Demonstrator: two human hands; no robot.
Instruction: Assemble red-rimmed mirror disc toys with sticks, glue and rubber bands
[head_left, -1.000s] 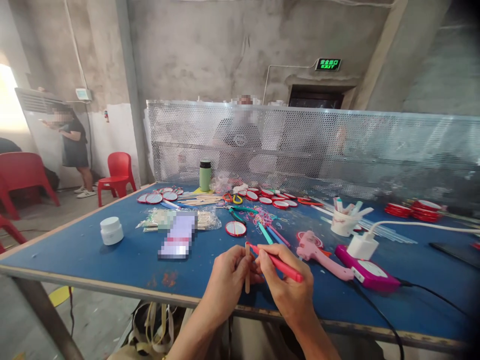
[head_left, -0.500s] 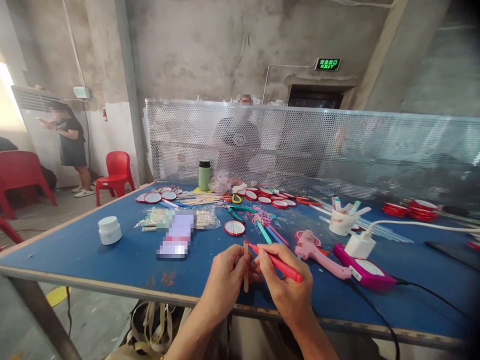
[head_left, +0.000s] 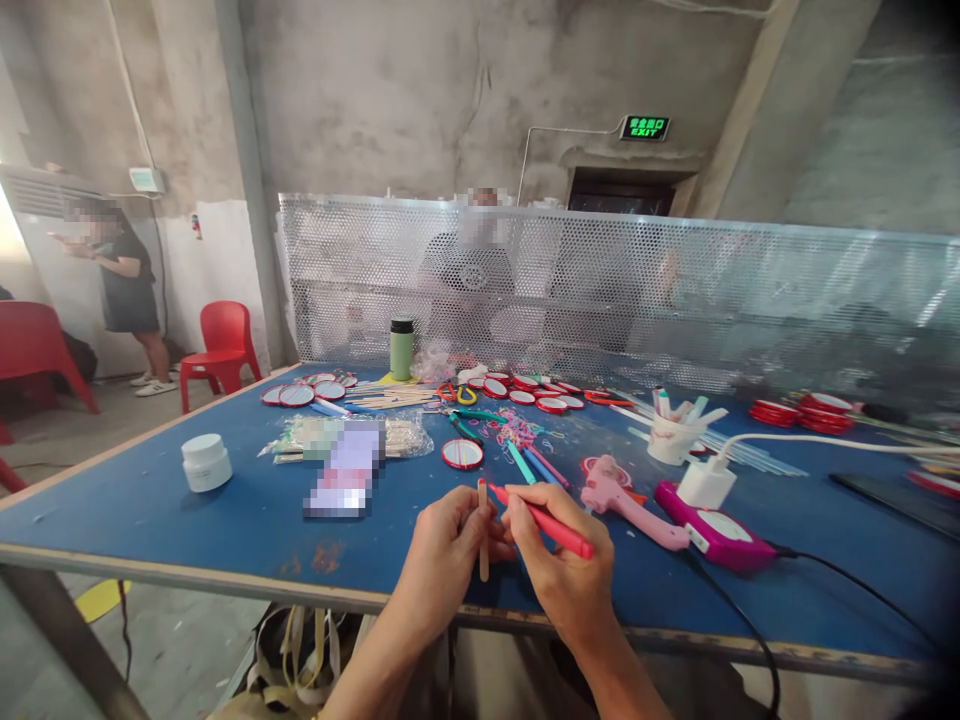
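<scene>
My left hand (head_left: 442,555) pinches a thin wooden stick (head_left: 484,530) and holds it upright over the near edge of the blue table (head_left: 187,520). My right hand (head_left: 559,575) grips a red marker pen (head_left: 544,520), its tip touching the upper part of the stick. Both hands are close together, fingers closed round what they hold.
On the table lie a pink glue gun (head_left: 622,500), a magenta device (head_left: 716,540) with a white plug and cables, a white cup of pens (head_left: 671,435), red-rimmed round mirrors (head_left: 463,454), a bag of sticks (head_left: 405,435), a white jar (head_left: 205,462), a green bottle (head_left: 401,350). A person sits behind a perforated screen (head_left: 750,300); another person stands at left near red chairs.
The hands keep the same grips on stick and marker. The view has shifted slightly, so everything sits a little further left and lower.
</scene>
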